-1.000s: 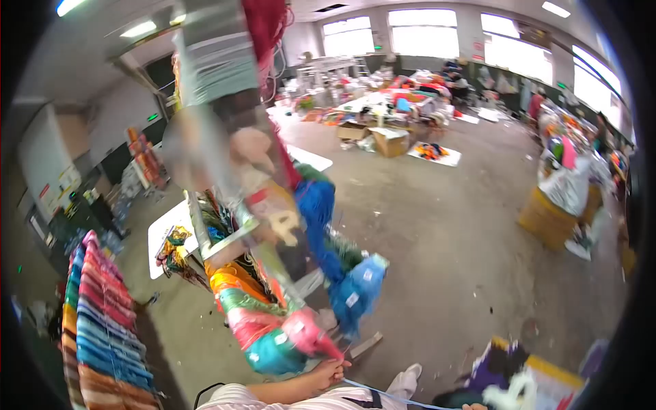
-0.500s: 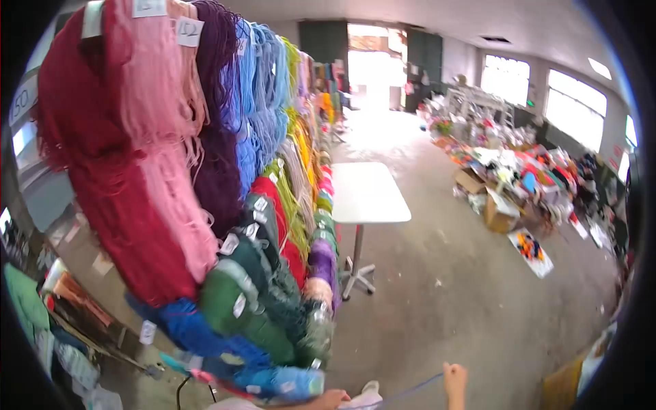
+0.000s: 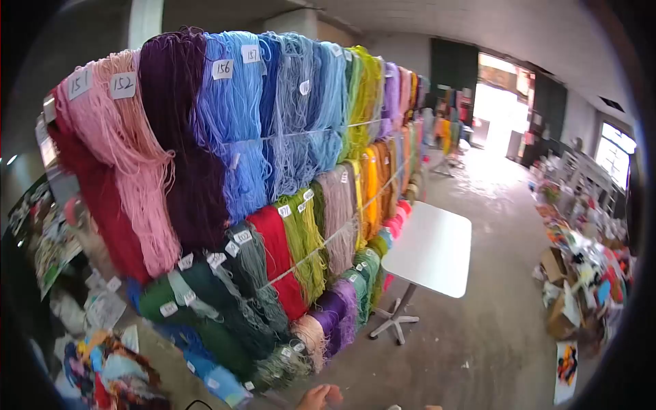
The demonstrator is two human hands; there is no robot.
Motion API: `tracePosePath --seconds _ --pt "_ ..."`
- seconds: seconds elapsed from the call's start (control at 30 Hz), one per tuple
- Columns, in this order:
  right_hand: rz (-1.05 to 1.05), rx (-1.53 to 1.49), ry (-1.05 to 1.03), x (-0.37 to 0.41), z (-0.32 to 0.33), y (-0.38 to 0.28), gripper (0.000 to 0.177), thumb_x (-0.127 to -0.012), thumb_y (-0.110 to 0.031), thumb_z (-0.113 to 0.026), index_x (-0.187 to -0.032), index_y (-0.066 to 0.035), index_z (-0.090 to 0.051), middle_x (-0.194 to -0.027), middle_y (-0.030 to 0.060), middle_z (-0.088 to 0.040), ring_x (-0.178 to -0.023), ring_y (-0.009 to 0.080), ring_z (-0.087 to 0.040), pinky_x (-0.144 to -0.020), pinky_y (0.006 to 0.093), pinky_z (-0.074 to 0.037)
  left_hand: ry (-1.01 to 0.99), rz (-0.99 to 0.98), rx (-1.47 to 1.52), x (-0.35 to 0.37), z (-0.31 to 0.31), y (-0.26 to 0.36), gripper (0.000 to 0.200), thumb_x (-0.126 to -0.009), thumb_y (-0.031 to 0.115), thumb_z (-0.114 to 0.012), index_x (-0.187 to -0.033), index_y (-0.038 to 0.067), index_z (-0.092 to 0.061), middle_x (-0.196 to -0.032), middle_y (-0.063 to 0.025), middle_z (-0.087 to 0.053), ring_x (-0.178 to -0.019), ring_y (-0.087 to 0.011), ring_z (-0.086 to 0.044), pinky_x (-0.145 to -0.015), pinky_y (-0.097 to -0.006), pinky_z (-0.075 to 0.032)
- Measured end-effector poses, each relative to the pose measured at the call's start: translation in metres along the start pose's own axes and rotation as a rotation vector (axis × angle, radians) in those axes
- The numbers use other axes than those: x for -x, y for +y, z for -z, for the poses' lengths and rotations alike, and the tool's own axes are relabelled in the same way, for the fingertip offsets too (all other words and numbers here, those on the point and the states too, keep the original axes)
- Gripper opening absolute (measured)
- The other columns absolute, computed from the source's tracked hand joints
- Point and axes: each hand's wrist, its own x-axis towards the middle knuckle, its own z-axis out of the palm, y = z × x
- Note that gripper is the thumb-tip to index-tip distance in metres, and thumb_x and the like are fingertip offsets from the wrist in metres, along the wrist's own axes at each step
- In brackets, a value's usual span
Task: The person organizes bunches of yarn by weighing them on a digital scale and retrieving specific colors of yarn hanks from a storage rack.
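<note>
At the bottom edge, my left hand [image 3: 320,398] shows with its fingers curled; what they hold, if anything, is hidden. Only a sliver of my right hand [image 3: 433,408] is visible, its fingers cut off by the frame. Nearest to my left hand hang the lowest yarn skeins: a grey-green skein [image 3: 281,367], a peach skein [image 3: 311,340] and a purple skein [image 3: 330,316]. Above them is a red skein [image 3: 279,263]. Light blue skeins [image 3: 236,102] and a dark purple skein [image 3: 179,116] hang on the top row, with numbered paper tags [image 3: 222,69].
A white wheeled table [image 3: 430,249] stands right of the rack. Cardboard boxes [image 3: 562,314] and heaped coloured material [image 3: 605,277] lie along the right side. Another coloured pile [image 3: 113,372] is at lower left. A bright doorway [image 3: 502,102] opens at the back.
The view has swung left toward the rack, so table and doorway sit farther right. My right hand, earlier a raised fist with a blue strand stretched between the hands, has dropped almost out of view.
</note>
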Motion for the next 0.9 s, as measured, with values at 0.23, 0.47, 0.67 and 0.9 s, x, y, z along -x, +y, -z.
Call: tracePosePath --seconds 0.23,0.47,0.67,0.9 --pt "0.657 -0.835 -0.259 -0.159 0.067 -0.098 0.026 -0.087 -0.013 -0.058 -0.111 -0.001 -0.060 -0.104 0.0123 -0.064 -0.095 0.0211 -0.062 -0.084 0.0298 -0.047 -0.079 -0.445 -0.155 -0.067 -0.177 0.084 0.033 -0.098 0.017 -0.034 -0.112 -0.001 -0.058 -0.131 -0.0157 -0.048 -0.125 -0.0277 -0.042 -0.106 -0.0375 -0.030" --pt "1.199 -1.022 -0.721 -0.199 0.177 -0.236 0.020 -0.094 -0.014 -0.049 -0.106 0.000 -0.056 -0.092 0.0084 -0.061 -0.086 0.0171 -0.058 -0.078 0.0291 -0.046 0.083 -1.191 -0.962 -0.069 -0.249 0.212 0.027 -0.091 0.012 -0.046 -0.111 0.002 -0.061 -0.136 -0.0161 -0.043 -0.133 -0.0326 -0.031 -0.107 -0.0416 -0.023" --pt "1.363 -1.150 -0.752 -0.197 0.221 -0.317 0.022 -0.095 -0.014 -0.045 -0.088 -0.001 -0.061 -0.065 -0.0033 -0.047 -0.059 0.0051 -0.041 -0.054 0.0218 -0.035 -0.132 -0.955 -0.033 -0.050 -0.264 0.313 0.048 -0.095 0.040 -0.042 -0.112 -0.002 -0.058 -0.135 -0.0208 -0.043 -0.128 -0.0287 -0.039 -0.106 -0.0399 -0.032" --pt "1.502 -1.250 -0.547 -0.213 0.248 -0.412 0.022 -0.097 -0.018 -0.045 -0.090 -0.003 -0.060 -0.061 -0.0085 -0.038 -0.055 0.0009 -0.033 -0.048 0.0190 -0.027 0.500 -1.338 -0.954 -0.019 -0.257 0.450 0.031 -0.094 0.028 -0.051 -0.102 0.002 -0.065 -0.095 -0.0044 -0.063 -0.081 -0.0119 -0.055 -0.070 -0.0240 -0.041"
